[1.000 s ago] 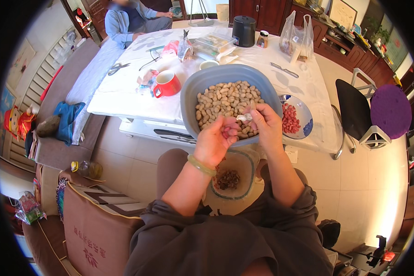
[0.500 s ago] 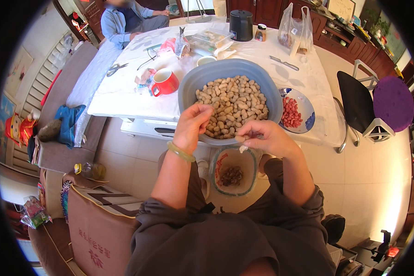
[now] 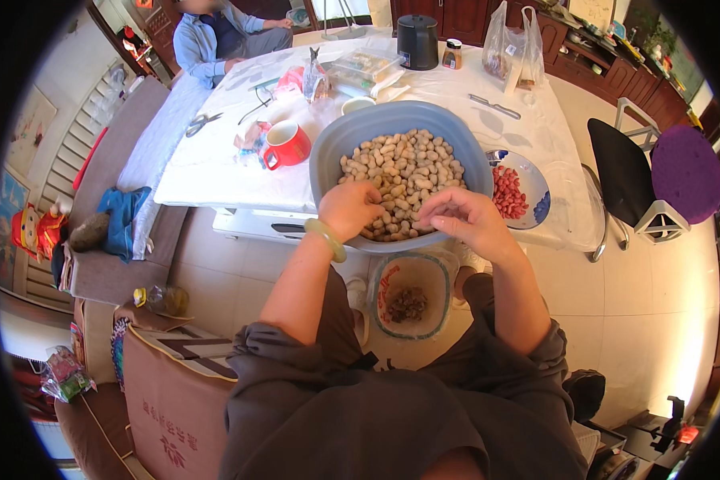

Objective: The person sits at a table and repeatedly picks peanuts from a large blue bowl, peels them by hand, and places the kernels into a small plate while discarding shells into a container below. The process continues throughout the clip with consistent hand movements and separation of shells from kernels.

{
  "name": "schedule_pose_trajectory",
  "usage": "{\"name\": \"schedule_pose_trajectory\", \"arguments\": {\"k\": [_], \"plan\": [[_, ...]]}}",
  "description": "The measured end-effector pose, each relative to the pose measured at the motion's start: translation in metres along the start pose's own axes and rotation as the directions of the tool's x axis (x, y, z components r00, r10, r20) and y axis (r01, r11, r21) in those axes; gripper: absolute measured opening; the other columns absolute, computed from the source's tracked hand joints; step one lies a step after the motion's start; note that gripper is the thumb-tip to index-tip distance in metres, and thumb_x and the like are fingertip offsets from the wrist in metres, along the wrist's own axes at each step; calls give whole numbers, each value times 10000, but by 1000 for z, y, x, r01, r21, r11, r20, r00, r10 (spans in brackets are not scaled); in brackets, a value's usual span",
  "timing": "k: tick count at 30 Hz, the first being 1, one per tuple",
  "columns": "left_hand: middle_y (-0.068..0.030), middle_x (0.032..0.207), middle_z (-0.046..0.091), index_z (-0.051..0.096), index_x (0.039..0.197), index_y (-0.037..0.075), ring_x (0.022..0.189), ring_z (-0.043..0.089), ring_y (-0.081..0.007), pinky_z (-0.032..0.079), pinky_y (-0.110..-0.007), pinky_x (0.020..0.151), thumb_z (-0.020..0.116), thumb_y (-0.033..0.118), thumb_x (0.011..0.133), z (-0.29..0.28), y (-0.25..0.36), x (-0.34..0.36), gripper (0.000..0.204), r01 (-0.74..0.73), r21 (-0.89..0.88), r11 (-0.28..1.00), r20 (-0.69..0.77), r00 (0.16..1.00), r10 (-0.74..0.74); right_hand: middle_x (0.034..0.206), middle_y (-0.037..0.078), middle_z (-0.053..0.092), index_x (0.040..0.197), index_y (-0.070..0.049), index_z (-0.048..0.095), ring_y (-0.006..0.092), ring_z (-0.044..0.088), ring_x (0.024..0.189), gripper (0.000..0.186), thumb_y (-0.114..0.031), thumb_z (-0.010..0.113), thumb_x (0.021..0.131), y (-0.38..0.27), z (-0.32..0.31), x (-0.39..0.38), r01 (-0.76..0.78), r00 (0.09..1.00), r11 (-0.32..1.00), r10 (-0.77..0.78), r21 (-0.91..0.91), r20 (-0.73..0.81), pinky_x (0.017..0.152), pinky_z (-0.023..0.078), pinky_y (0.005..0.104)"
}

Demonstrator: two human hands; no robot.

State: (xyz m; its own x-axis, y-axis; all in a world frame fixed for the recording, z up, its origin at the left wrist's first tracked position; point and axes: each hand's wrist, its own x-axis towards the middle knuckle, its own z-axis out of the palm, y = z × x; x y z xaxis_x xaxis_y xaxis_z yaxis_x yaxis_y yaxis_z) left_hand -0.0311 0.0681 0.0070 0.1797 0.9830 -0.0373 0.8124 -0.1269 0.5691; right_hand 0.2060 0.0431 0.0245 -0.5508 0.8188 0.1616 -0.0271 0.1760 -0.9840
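A blue-grey basin [image 3: 322,152] full of unshelled peanuts [image 3: 404,168] stands at the table's near edge. Over its near left side, my left hand [image 3: 350,210] reaches down with curled fingers among the peanuts; a pale bangle circles that wrist. My right hand [image 3: 474,222] hovers by the near right rim, thumb and fingertips drawn together; whatever is between them is hidden. Right of the basin, a white and blue plate [image 3: 536,178] carries shelled red peanut kernels [image 3: 507,192]. Below, between my legs, a lined bin [image 3: 438,314] contains brown shell scraps [image 3: 406,305].
A red mug [image 3: 286,146], scissors [image 3: 203,124] and a knife [image 3: 494,106] lie around the basin on the white-covered table [image 3: 208,172]. Farther back stand a black kettle [image 3: 418,44], a small jar [image 3: 452,54] and a plastic bag [image 3: 514,52]. Another person [image 3: 220,40] sits far left.
My left hand has lowered from above the rim into the peanuts. My right hand has shifted slightly right and up; the pale scrap beneath its fingers is no longer visible.
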Motion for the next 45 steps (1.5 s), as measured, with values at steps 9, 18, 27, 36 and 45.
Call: {"name": "schedule_pose_trajectory", "arguments": {"k": [9, 18, 27, 36, 45], "plan": [[-100, 867, 657, 652, 893, 96, 847, 627, -260, 482, -375, 717, 670, 327, 723, 25, 21, 25, 287, -49, 473, 880, 139, 990, -20, 909, 45, 606, 969, -6, 567, 124, 591, 841, 128, -2, 553, 842, 6, 2, 6, -44, 997, 994, 50, 103, -61, 782, 474, 260], [-93, 880, 662, 655, 917, 107, 872, 626, -278, 483, -379, 733, 603, 273, 790, 32, 30, 42, 216, -65, 567, 821, 195, 979, -57, 895, 35, 608, 955, -11, 567, 118, 599, 828, 106, -14, 555, 850, 16, 2, 8, -67, 996, 997, 69, 37, -64, 761, 482, 251], [-12, 610, 520, 590, 801, 53, 538, 478, -123, 369, -245, 496, 507, 201, 897, -1, 34, 15, 195, 33, -779, 627, -3, 998, -56, 908, 42, 602, 979, -12, 556, 109, 590, 801, 132, 5, 548, 848, 25, 6, 12, 3, 968, 994, 26, 114, -250, 713, 469, 240], [21, 655, 431, 514, 865, 108, 524, 344, -63, 258, -186, 454, 474, 306, 937, 19, 46, -33, 214, 206, -958, -202, 196, 978, 69, 907, 26, 505, 1013, -27, 545, 82, 543, 776, 265, 49, 619, 770, 13, 31, 16, 286, 907, 958, -270, 1, -325, 663, 455, 217], [59, 663, 431, 575, 1015, 82, 547, 327, -28, 244, -180, 466, 521, 238, 921, 24, 58, -45, 191, 0, -986, 169, -16, 996, -92, 841, 43, 547, 978, -14, 518, 110, 590, 700, 149, 28, 544, 838, 13, 28, 17, 253, 933, 951, -192, 176, -306, 598, 467, 218]]}}
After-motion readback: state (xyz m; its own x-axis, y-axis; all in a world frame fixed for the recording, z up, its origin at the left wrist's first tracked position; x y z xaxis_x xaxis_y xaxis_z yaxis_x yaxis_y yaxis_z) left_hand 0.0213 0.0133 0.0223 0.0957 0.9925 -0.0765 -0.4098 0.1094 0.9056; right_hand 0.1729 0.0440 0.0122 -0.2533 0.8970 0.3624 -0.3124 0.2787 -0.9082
